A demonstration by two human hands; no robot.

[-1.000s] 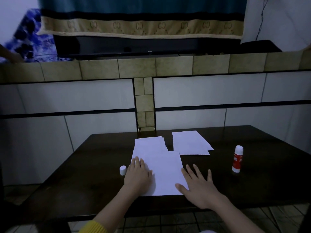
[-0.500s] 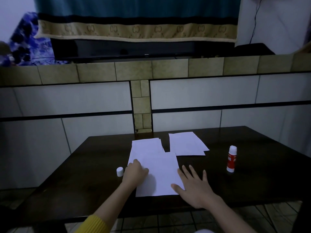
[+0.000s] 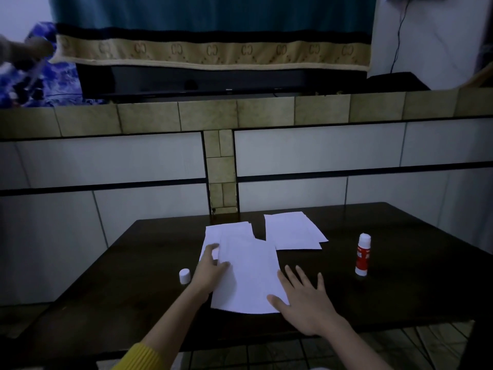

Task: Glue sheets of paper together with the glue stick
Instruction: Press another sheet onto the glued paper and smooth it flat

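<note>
- Head view: the room is dim, and the far left edge, where a blurred shape sits over a blue patterned cloth (image 3: pixel 40 84), is too smeared for me to make out.
- My left hand (image 3: pixel 210 268) lies at the left edge of the near sheet of paper (image 3: pixel 248 276); the fingers curl at that edge and seem to pinch it, though part of them is hidden by the paper.
- A yellow sleeve (image 3: pixel 141 356) shows at my left forearm, cut off by the bottom of the frame.
- My right hand (image 3: pixel 306 303) lies flat with fingers spread straight, its thumb on the sheet's near right corner and the rest on the dark table (image 3: pixel 400 289).
- A stack of sheets (image 3: pixel 229 231) lies just behind the near sheet, and another pile of paper (image 3: pixel 293 231) lies to the right.
- The glue stick (image 3: pixel 362 255) stands upright, well to the right of my hands, uncapped; its red label has white writing too small to read.
- The white cap (image 3: pixel 184 276) stands just left of my left hand.
- The tan band on the curtain (image 3: pixel 213 50) repeats a mark like "CC".
</note>
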